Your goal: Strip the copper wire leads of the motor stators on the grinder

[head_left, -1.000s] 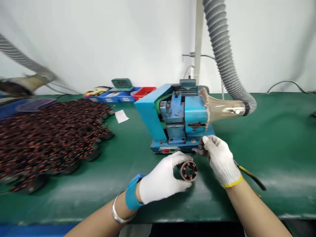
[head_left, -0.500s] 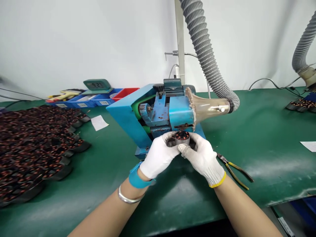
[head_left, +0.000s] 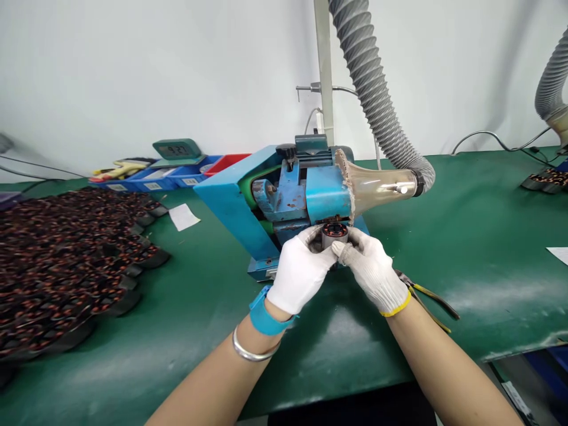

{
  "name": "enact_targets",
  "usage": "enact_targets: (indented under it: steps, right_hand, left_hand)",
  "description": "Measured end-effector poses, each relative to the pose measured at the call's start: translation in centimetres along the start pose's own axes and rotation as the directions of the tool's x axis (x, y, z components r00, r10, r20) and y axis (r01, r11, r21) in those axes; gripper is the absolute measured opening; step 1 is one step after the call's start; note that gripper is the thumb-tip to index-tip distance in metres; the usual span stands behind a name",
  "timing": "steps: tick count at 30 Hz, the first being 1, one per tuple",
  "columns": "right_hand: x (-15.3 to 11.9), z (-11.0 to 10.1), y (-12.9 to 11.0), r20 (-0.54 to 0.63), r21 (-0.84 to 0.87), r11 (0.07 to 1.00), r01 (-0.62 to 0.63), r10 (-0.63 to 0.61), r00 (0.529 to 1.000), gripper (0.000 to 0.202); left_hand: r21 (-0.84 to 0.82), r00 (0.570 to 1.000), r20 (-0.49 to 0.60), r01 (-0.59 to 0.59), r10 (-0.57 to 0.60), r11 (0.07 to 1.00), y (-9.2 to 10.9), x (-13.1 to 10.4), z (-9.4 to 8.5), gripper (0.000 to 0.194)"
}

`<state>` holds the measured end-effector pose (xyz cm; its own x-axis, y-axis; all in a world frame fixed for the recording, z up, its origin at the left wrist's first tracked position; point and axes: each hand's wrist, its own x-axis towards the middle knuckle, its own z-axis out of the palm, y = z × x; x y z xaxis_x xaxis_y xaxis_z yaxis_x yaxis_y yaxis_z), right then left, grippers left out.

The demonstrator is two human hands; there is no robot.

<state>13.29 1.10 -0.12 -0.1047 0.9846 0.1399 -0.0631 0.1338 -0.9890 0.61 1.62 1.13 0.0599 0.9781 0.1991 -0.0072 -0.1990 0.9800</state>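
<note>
Both gloved hands grip a small round motor stator (head_left: pixel 335 238), a grey metal ring with copper windings inside, its open face upward. My left hand (head_left: pixel 302 263) is closed round its left side, thumb at the front. From the right, my right hand (head_left: pixel 370 263) closes on it with its thumb across the front wall. The far fingers are partly hidden behind the ring. Just behind the stator stands a blue belt machine (head_left: pixel 328 192), its front lower edge very near the ring; whether they touch I cannot tell.
Many similar stators (head_left: pixel 89 254) cover the left of the green bench (head_left: pixel 213 349). Yellow-handled cutters (head_left: pixel 428 299) lie right of my right hand. A clear suction hood (head_left: pixel 381 188) with a grey hose (head_left: pixel 373 89) joins the machine. Blue bins (head_left: pixel 177 177) and a clock (head_left: pixel 176 151) stand behind.
The camera view has shifted slightly. Both hands still hold the stator, which stays at the machine's front edge, its top face seen a little more tilted.
</note>
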Motion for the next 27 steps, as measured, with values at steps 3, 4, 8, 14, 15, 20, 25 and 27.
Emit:
enact_targets:
  steps: [3, 4, 8, 14, 15, 20, 25, 27]
  right_hand:
    - [-0.3, -0.2, 0.3, -0.011, 0.009, 1.0, -0.02, 0.02, 1.0, 0.038]
    - [-0.6, -0.2, 0.3, -0.004, 0.001, 0.999, -0.044, 0.044, 0.999, 0.042]
    - [-1.6, -0.5, -0.3, 0.112, -0.211, 0.978, 0.004, 0.02, 0.994, 0.059]
    - [-2.6, 0.1, -0.4, 0.017, -0.65, 0.748, 0.134, -0.162, 0.987, 0.055]
    - [-2.7, 0.2, -0.2, 0.01, -0.69, 0.707, 0.153, -0.202, 0.979, 0.049]
    - [-2.8, 0.0, 0.3, 0.113, -0.731, 0.609, 0.307, -0.336, 0.935, 0.025]
    - [-1.7, -1.5, -0.2, -0.1, -0.381, 0.921, 0.076, -0.123, 0.987, 0.036]
    - [-1.3, -2.2, -0.5, -0.206, -0.273, 0.962, -0.01, -0.048, 0.977, 0.039]
  left_hand:
    - [-0.006, 0.999, 0.017, -0.029, 0.029, 1.0, -0.8, -0.3, -0.2, 0.047]
    - [0.006, 0.999, 0.014, -0.052, 0.052, 0.999, -1.2, -0.6, -0.3, 0.046]
    - [0.086, 0.992, -0.034, -0.117, 0.12, 0.989, -3.0, -2.0, -1.0, 0.054]
    - [0.098, 0.986, -0.069, -0.142, 0.15, 0.985, -3.9, -2.5, -1.5, 0.054]
    - [0.15, 0.986, -0.059, -0.147, 0.158, 0.978, -3.9, -2.5, -1.6, 0.054]
    - [0.235, 0.988, 0.116, -0.128, 0.103, 0.964, -3.5, -2.2, -2.1, 0.061]
    - [0.275, 0.999, 0.048, -0.028, 0.016, 0.961, -3.0, -2.0, -2.3, 0.054]
    - [0.295, 0.998, 0.05, -0.059, 0.047, 0.954, -2.8, -2.1, -2.2, 0.052]
